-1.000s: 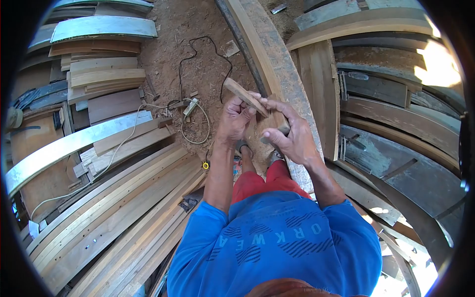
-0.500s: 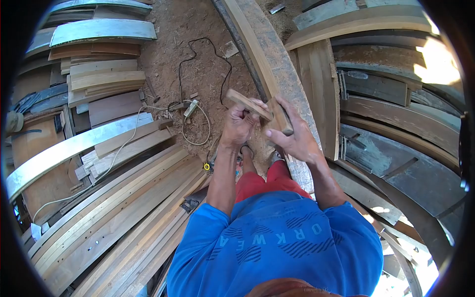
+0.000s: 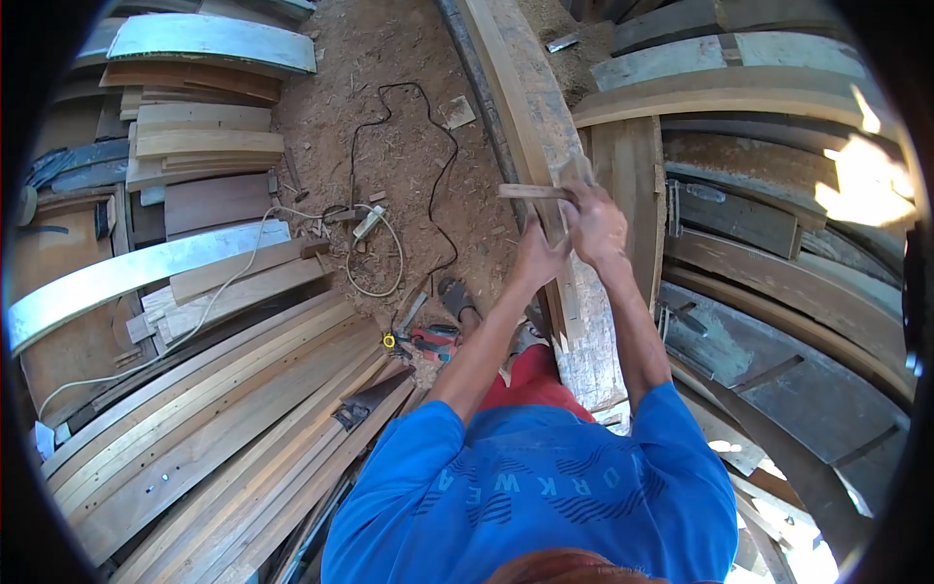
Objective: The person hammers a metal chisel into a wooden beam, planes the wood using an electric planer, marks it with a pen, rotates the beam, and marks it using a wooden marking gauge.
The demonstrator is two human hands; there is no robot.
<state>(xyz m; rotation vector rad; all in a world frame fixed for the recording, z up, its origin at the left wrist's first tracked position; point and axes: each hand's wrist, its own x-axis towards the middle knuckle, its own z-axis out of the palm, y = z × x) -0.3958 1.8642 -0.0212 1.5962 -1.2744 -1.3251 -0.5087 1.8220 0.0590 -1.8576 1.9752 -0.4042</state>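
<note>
My right hand (image 3: 597, 229) is closed around a short wooden strip (image 3: 533, 192), which sticks out to the left across a long timber. Just nearer to me, my left hand (image 3: 537, 261) grips a narrow piece of wood (image 3: 555, 224) that runs lengthwise between my hands. Whether the strip and this piece are joined, I cannot tell; my fingers cover the crossing. Beneath both hands lies the long timber (image 3: 508, 83), resting on a weathered plank (image 3: 548, 83). Some wood beyond my right hand is smeared by motion.
Stacked boards (image 3: 209, 146) fill the left side, with long strips (image 3: 204, 428) nearer. A power strip (image 3: 370, 222) and black cable (image 3: 454, 146) lie on the dirt floor. A handsaw (image 3: 375, 394) rests on the strips near a yellow tape measure (image 3: 390, 341). More boards (image 3: 749, 165) stand right.
Both hands have moved right, over the long timber. The wooden strip has turned from slanting to nearly level across the view; my right hand now holds it, where my left hand did before.
</note>
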